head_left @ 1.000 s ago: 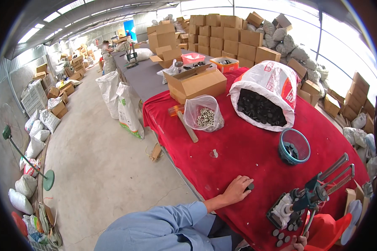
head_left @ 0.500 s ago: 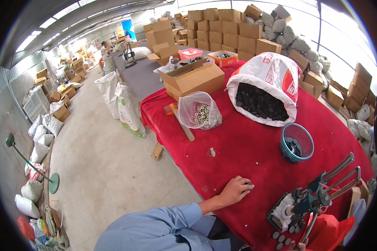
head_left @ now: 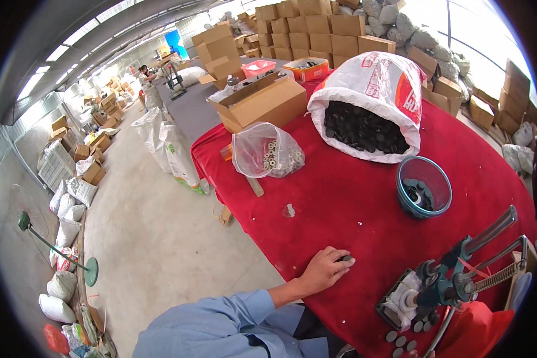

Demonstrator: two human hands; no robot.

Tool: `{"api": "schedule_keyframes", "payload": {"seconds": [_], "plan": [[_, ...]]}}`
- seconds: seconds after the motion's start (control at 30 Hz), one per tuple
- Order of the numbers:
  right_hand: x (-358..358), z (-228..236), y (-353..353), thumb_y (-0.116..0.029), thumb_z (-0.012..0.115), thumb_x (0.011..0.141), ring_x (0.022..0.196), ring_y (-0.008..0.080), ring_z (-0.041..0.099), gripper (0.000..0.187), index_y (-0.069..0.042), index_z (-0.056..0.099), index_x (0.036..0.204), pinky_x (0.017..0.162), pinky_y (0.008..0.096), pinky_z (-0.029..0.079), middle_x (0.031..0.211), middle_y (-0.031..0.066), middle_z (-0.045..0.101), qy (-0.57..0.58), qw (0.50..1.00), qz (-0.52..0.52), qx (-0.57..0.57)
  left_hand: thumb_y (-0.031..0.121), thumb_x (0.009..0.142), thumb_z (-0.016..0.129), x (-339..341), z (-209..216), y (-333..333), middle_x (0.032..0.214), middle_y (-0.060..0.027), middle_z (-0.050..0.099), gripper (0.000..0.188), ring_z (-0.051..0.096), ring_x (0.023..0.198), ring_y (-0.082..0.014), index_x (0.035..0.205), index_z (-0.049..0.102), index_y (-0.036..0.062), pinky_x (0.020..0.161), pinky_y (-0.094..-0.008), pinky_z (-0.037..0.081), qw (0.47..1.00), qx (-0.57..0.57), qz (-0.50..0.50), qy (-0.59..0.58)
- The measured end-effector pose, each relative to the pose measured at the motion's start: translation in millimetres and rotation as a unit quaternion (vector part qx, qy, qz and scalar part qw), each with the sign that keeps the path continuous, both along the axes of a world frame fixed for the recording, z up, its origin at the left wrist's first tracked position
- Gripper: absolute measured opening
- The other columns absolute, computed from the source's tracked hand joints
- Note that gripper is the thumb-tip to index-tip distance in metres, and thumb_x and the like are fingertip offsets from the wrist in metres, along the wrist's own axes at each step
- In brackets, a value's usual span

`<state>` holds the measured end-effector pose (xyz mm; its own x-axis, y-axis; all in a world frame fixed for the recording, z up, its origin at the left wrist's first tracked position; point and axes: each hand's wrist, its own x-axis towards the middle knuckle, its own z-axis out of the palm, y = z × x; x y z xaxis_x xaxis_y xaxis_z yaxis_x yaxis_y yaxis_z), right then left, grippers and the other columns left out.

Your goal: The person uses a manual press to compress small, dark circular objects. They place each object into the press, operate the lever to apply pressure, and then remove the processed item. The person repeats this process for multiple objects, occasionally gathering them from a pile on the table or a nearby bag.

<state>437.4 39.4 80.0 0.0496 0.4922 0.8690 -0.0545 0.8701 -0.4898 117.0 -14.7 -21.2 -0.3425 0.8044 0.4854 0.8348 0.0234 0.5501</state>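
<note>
My left hand [head_left: 327, 269] rests on the red cloth near the table's front edge, its fingers closed on a small dark disc [head_left: 345, 258]. At the lower right stands a green hand press [head_left: 444, 286] with metal bars, a spring and a lever [head_left: 440, 331]. Only a sliver of my right hand [head_left: 425, 355] shows at the bottom edge by the lever's end; its fingers are mostly cut off. Several grey discs [head_left: 401, 341] lie loose around the press base. White plastic wrapping [head_left: 404, 301] covers part of that base.
Beyond my left hand stand a blue basket [head_left: 431, 210] of dark round pieces and a large white sack [head_left: 370, 77] of black discs. A clear bag [head_left: 250, 152] of metal rings, a hammer [head_left: 255, 185] and an open carton [head_left: 268, 104] lie farther left.
The view has shifted a little, so most things sit slightly higher and further left. My left hand keeps the disc on the cloth. Less of my right hand shows now.
</note>
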Motion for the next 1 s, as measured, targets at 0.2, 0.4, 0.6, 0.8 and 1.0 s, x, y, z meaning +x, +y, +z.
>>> {"api": "schedule_keyframes", "payload": {"seconds": [0.2,0.4,0.6,0.8,1.0], "plan": [[7.8,-8.7,-0.9,-0.042,0.038,0.109,0.110,0.0259,0.062,0.034,-0.015,0.058,0.106,0.115,0.0604,0.041,0.109,-0.0001,0.061,-0.015,0.999,-0.028,-0.006,0.015,0.093,0.077,2.5,0.6,0.0,0.126,-0.0101,0.070,0.031,0.064,0.108,-0.0286,0.124,0.077,0.0135,0.092,-0.0416,0.054,1.000,-0.005,0.009,0.022],[-7.9,9.8,-1.0,-0.040,0.038,0.109,0.113,0.0301,0.063,0.036,-0.011,0.060,0.114,0.113,0.0627,0.041,0.115,0.0030,0.063,0.018,0.999,0.040,0.013,0.015,0.094,0.076,2.5,-2.0,0.4,0.125,-0.0102,0.070,0.031,0.064,0.107,-0.0284,0.125,0.076,0.0135,0.090,-0.0418,0.055,0.999,-0.004,0.009,0.035],[-2.5,-3.7,0.6,-0.046,0.048,0.104,0.122,0.0379,0.058,0.044,-0.005,0.065,0.110,0.110,0.0621,0.046,0.118,0.0145,0.064,0.085,0.992,0.095,-0.014,0.015,0.094,0.076,2.7,-3.3,0.9,0.124,-0.0097,0.070,0.030,0.064,0.105,-0.0283,0.124,0.076,0.0134,0.089,-0.0420,0.055,0.999,0.012,0.007,0.039],[16.5,-25.5,-10.1,-0.063,0.067,0.095,0.143,0.0424,0.044,0.060,-0.006,0.069,0.111,0.110,0.0597,0.050,0.128,0.0209,0.062,0.114,0.974,0.154,-0.125,0.016,0.093,0.076,1.6,-6.6,-3.5,0.123,-0.0094,0.070,0.029,0.063,0.104,-0.0281,0.122,0.077,0.0135,0.087,-0.0418,0.054,0.999,0.022,0.016,0.044],[6.6,-12.4,-8.7,-0.067,0.059,0.097,0.133,0.0427,0.050,0.062,-0.006,0.065,0.103,0.106,0.0561,0.051,0.119,0.0218,0.063,0.103,0.980,0.141,-0.091,0.015,0.088,0.079,-0.9,2.0,5.8,0.113,-0.0103,0.074,0.026,0.068,0.103,-0.0300,0.114,0.077,0.0099,0.090,-0.0417,0.054,0.999,0.049,-0.009,0.020]]}}
